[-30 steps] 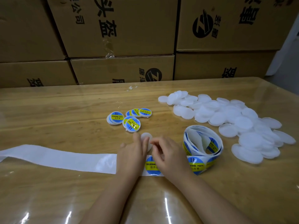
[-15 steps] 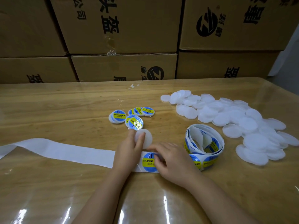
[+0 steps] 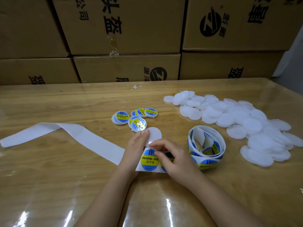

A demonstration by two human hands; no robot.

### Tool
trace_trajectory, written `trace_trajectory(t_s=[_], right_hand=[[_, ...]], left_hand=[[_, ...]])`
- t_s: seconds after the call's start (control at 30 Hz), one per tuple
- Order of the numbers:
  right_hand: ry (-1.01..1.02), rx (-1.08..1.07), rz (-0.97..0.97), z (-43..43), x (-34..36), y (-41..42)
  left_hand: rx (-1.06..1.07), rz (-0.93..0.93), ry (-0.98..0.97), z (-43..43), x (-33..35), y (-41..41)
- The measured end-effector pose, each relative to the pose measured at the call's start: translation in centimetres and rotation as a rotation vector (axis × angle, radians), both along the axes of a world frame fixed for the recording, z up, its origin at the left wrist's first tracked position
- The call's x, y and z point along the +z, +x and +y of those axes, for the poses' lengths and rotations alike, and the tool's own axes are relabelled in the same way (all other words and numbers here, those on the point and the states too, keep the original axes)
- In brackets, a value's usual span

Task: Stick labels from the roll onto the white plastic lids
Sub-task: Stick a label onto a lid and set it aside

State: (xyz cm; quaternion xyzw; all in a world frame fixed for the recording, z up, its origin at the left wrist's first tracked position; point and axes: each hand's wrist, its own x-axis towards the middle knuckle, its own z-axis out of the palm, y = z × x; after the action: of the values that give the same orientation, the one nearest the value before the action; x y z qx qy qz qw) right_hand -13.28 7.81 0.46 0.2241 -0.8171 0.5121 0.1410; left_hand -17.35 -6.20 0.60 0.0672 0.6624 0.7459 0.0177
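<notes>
My left hand pinches a bare white lid by its near-left edge, just above the label strip. A blue and yellow "SOLDERING PASTE" label lies flat on the strip between my hands. My right hand has curled fingers, and its fingertips pick at that label's right edge. The loose label roll stands right of that hand. Several labelled lids lie beyond my hands. A big pile of bare white lids spreads at the right.
The spent white backing strip trails left across the glossy wooden table. Stacked cardboard boxes wall off the far table edge. A small scrap of plastic film lies near the boxes.
The label strip has slid left, baring the whole label between my hands. My right fingers have drawn back to its right edge. My left hand still holds the bare lid.
</notes>
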Motion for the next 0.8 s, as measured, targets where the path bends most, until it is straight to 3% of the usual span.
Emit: trace_trajectory(t_s=[0.4,0.8], right_hand=[[-0.084,0.018,0.021,-0.8,-0.2,0.2],[-0.04,0.02,0.116,-0.7,-0.3,-0.1]], left_hand=[[0.035,-0.036,0.202,1.6,-1.2,0.5],[0.142,0.149,-0.183,1.7,-1.8,0.1]])
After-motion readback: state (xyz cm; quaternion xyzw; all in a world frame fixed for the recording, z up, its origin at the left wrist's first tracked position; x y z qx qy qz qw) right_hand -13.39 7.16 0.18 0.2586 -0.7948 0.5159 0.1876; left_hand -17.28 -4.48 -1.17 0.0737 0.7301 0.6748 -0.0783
